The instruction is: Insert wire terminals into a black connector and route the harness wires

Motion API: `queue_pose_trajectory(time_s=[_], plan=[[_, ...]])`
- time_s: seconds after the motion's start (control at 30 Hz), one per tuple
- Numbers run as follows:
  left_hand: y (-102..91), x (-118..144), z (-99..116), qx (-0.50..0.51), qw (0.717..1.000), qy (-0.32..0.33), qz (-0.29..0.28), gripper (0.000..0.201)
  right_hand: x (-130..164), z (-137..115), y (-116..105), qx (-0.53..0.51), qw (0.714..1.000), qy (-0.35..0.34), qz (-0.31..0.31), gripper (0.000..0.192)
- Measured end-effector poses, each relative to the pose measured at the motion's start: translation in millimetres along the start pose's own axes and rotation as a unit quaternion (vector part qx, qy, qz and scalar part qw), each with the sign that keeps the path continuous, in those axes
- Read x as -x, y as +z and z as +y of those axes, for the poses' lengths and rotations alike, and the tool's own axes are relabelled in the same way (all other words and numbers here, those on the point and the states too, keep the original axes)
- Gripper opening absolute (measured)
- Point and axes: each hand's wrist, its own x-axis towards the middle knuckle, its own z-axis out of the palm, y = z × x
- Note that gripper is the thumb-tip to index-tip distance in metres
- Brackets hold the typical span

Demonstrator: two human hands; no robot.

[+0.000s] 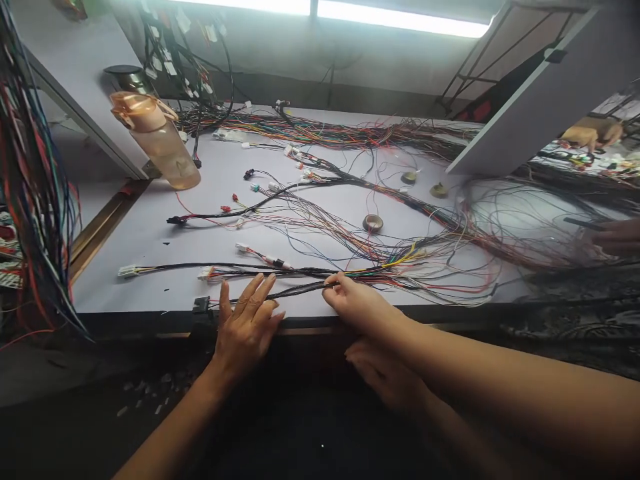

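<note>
My left hand (247, 320) rests at the bench's front edge with its fingers spread, touching a black-sleeved wire bundle (300, 289). A black connector (201, 305) lies just left of it. Below the bench edge, in shadow, hangs my right hand (387, 373); its fingers look loosely extended and nothing shows in them. Another person's hand (350, 293), its arm coming in from the right, pinches the same bundle. Beyond my left hand lie a white connector (131, 271) and a second white one (206, 273) on dark-sleeved wires.
More harness branches (350, 180) and loose coloured wires (330, 227) spread over the white bench (120, 233). A tape roll (373, 223) lies among them. At the back left stands a drink bottle (163, 147). Wires (35, 167) hang at far left. Another hand (620, 237) is at far right.
</note>
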Motion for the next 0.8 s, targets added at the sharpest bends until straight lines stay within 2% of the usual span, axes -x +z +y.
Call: queue_pose_trajectory(time_s=[0.1, 0.2, 0.23, 0.3, 0.37, 0.43, 0.5, 0.8], plan=[[-0.9, 1, 3, 0.023, 0.999, 0.004, 0.023, 0.01, -37, -3, -3, -0.101, 0.985, 0.121, 0.065, 0.038], [-4.1, 3, 6, 0.051, 0.997, 0.019, 0.057, 0.018, -42, 0, 0, -0.209, 0.959, 0.173, 0.076, 0.041], [-5.4, 3, 6, 0.055, 0.996, 0.024, 0.064, 0.021, -40, 2, 1, -0.282, 0.939, 0.185, 0.067, 0.04], [-7.3, 5, 6, 0.054, 0.996, 0.035, 0.065, 0.029, -34, 5, 3, -0.428, 0.881, 0.198, 0.042, 0.039], [-7.7, 7, 3, 0.044, 0.996, 0.042, 0.058, 0.036, -31, 8, 3, -0.52, 0.829, 0.203, 0.024, 0.035], [-6.5, 8, 0, 0.037, 0.997, 0.044, 0.053, 0.036, -29, 9, 2, -0.54, 0.818, 0.2, 0.015, 0.029], [-4.4, 9, -4, 0.036, 0.997, 0.041, 0.052, 0.036, -30, 11, 1, -0.535, 0.822, 0.194, 0.012, 0.025], [-4.9, 8, -12, 0.024, 0.999, 0.041, 0.021, 0.037, -42, 30, 1, -0.425, 0.888, 0.173, 0.016, 0.025]])
